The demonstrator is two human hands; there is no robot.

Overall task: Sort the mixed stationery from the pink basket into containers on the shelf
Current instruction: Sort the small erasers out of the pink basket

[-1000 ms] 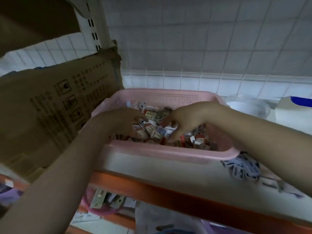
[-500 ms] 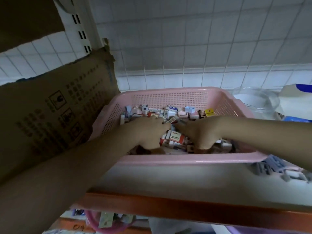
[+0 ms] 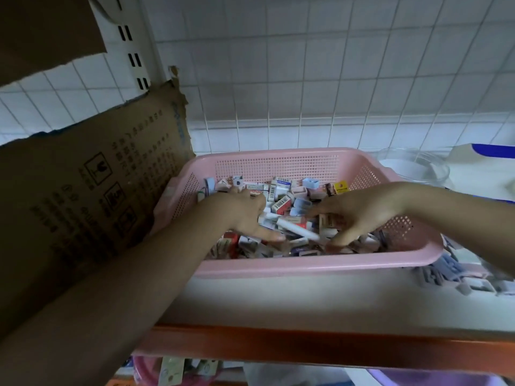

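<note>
Both hands are down in the pink perforated plastic basket [image 3: 278,165] on the white shelf [image 3: 278,299], rummaging through the heap of small boxed erasers and sharpeners [image 3: 281,203]. The left hand [image 3: 242,215] lies loosely spread with its index finger pointing across the pile, and the right hand [image 3: 359,213] has its fingers curled down into the pile, though what it pinches, if anything, I cannot tell. These look light, stiff and slidey, so pinching each across its short sides should work best.

Cardboard box [image 3: 92,190], left of pink basket [image 3: 278,165]: printed handling pictograms (a fragile-glass sign among them) and rows of characters, too blurred to read. Small packets [image 3: 281,203] in basket carry barcodes; one yellow label [image 3: 341,187] shows a mark, illegible. No brand or number readable.
</note>
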